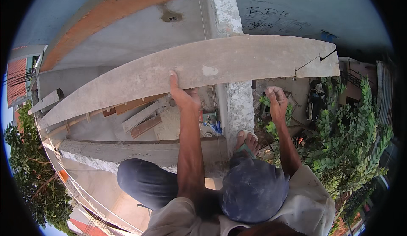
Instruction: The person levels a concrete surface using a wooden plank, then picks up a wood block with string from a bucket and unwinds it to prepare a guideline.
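A long grey-brown wooden board (203, 62) spans the view from left to right, resting across the top of a rough concrete wall (239, 102). My left hand (184, 94) grips its near edge around the middle, thumb on the upper face and fingers underneath. At the board's right end a stepped crack or cut runs through the wood. My right hand (277, 100) is just below the near edge on the right, apart from the board. Its fingers are curled together, and whatever they may hold is hidden. My sandalled foot (248, 142) stands on the wall top.
A drop opens on both sides of the wall. Below left lie loose planks (142, 119) and a blue item (217, 127); leafy branches (335, 138) rise on the right. A thin string (201, 11) hangs by the wall. Another concrete ledge (140, 151) crosses near my knee.
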Demonstrator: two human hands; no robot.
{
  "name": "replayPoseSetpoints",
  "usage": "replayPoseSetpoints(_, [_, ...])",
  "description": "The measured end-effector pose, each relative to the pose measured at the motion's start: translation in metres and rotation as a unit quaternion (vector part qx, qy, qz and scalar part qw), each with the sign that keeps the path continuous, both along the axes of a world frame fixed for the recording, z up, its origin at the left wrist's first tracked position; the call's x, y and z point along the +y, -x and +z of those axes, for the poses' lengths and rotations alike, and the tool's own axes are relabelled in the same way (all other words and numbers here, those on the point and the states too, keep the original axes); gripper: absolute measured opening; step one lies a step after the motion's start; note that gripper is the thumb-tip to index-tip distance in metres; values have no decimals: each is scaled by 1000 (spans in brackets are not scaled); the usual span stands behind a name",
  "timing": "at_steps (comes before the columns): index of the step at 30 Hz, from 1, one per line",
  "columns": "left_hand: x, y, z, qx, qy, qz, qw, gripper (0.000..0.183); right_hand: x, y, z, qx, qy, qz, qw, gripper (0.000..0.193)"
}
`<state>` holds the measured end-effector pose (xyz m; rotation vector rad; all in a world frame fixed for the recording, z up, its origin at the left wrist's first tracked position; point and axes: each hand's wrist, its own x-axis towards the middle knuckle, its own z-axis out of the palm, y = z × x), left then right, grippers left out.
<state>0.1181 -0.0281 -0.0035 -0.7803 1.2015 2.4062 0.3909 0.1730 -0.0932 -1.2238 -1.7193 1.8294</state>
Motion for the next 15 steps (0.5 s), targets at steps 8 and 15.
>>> replayPoseSetpoints(8, [-2,-1,-2,-1,-24,12,1000,66,70,139,-38,410,337,-150,834,64])
replayPoseSetpoints(15, [1,-6,13,-18,-6,-14,1000,66,60,187,-19,393,322,20,861,70])
